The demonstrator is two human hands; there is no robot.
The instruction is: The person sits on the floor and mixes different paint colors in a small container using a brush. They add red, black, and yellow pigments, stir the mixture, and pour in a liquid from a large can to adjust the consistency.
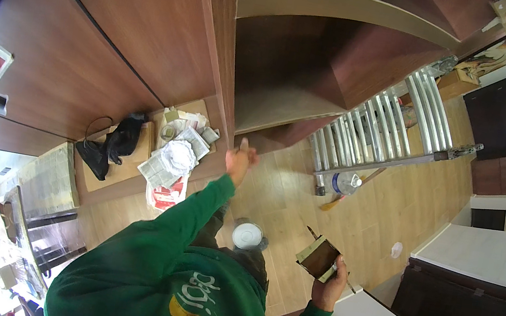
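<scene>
My left hand (240, 161) reaches up in front of me, one finger stretched out near the lower end of a brown wooden cabinet side panel (221, 42). Nothing shows in it, and its fingers are apart. I cannot tell whether the fingertip touches the wood. Lower right, my right hand (330, 286) grips a small square container (320, 259) by its side. Its rim is pale and its inside dark brown. A thin stick-like tip (312, 232), perhaps a brush, pokes out past the container's far edge; the rest of it is hidden.
A folded metal ladder (391, 154) lies right of the open shelves (293, 66), with a clear plastic bottle (346, 184) beside it. Below me stands a round tub with a white top (247, 236). Newspapers (163, 167) and a black bag (124, 139) lie at left.
</scene>
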